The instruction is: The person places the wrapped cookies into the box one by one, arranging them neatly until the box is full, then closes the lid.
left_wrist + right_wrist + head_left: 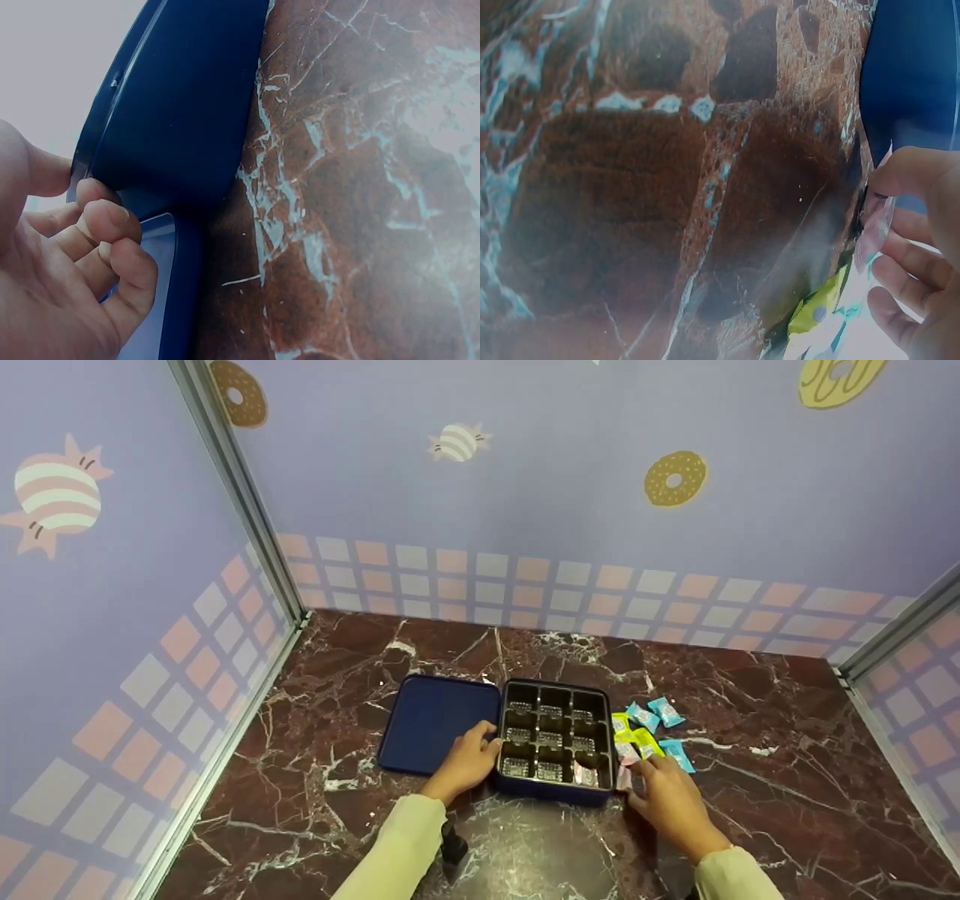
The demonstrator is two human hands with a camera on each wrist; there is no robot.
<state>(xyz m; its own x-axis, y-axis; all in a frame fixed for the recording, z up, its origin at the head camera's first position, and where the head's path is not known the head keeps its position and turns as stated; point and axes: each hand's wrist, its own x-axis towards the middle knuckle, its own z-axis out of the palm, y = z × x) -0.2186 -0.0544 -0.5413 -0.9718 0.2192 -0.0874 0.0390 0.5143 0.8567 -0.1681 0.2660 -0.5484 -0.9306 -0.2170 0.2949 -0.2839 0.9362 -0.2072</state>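
A dark blue box [555,791] stands on the table, with a black divided tray [553,712] inside. One pink wrapped candy [586,775] lies in the tray's front right compartment. My left hand [470,756] holds the box's left side, thumb at the rim and fingers curled against the wall [180,97]. Beside the box's right wall, my right hand [669,801] pinches another pink wrapped candy [875,229] between thumb and fingers. Just beyond that hand lie yellow candies [645,741], blue candies [677,754] and a pink one [627,753].
The blue lid [439,720] lies flat against the box's left side. Underneath is a dark red marbled table [787,810]. Purple printed panels [540,495] enclose it at the back and both sides, joined by metal corner posts [247,487].
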